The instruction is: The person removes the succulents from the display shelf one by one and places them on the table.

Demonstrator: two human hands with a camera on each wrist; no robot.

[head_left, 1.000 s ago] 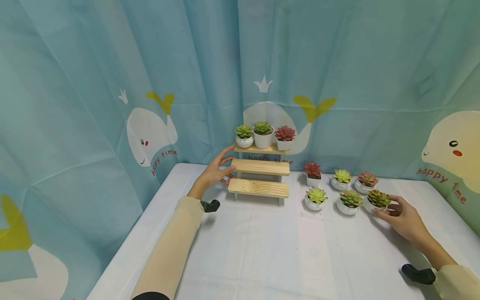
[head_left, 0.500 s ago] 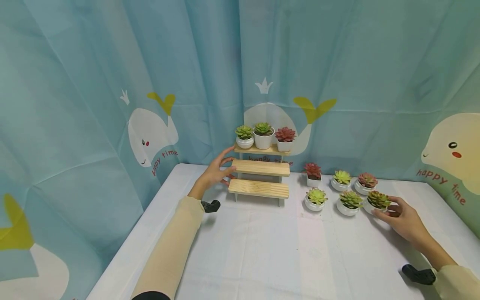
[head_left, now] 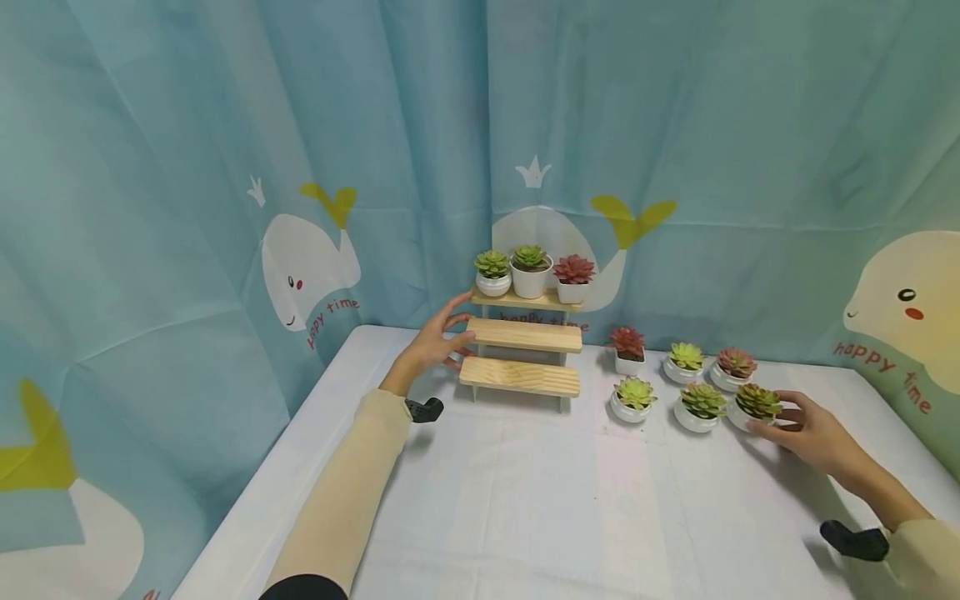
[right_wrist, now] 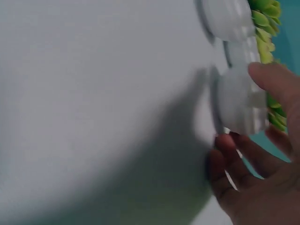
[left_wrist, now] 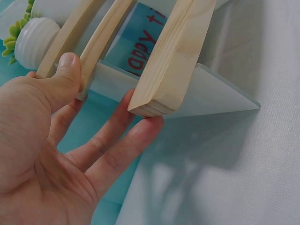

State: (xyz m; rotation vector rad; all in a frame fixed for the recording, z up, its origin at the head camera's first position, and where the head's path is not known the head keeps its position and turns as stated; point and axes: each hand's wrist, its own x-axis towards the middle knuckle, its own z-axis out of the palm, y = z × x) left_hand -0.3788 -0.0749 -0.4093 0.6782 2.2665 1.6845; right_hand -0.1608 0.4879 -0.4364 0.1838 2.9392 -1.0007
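Observation:
My left hand (head_left: 431,340) is at the left end of a three-step wooden plant stand (head_left: 525,333). In the left wrist view its spread, fairly straight fingers and its thumb touch the ends of the wooden shelves (left_wrist: 164,89). Two green potted succulents (head_left: 530,271) and a red one (head_left: 573,279) stand on the top step. On the right, my right hand (head_left: 813,429) holds a dark-tipped green succulent in a round white pot (head_left: 756,404), thumb at the near side and fingers behind. The right wrist view shows the thumb on that white pot (right_wrist: 239,101), close to the tabletop.
Several more succulents stand left of and behind the held one: a red one in a square pot (head_left: 628,350), light green ones (head_left: 632,400), a green one (head_left: 700,408) and a pinkish one (head_left: 733,368). A blue whale-print curtain (head_left: 420,167) hangs behind the white table (head_left: 540,500).
The right forearm and wrist have shifted slightly right and down while the fingers stay at the same pot. The view has shifted a little; the left hand and stand look unchanged.

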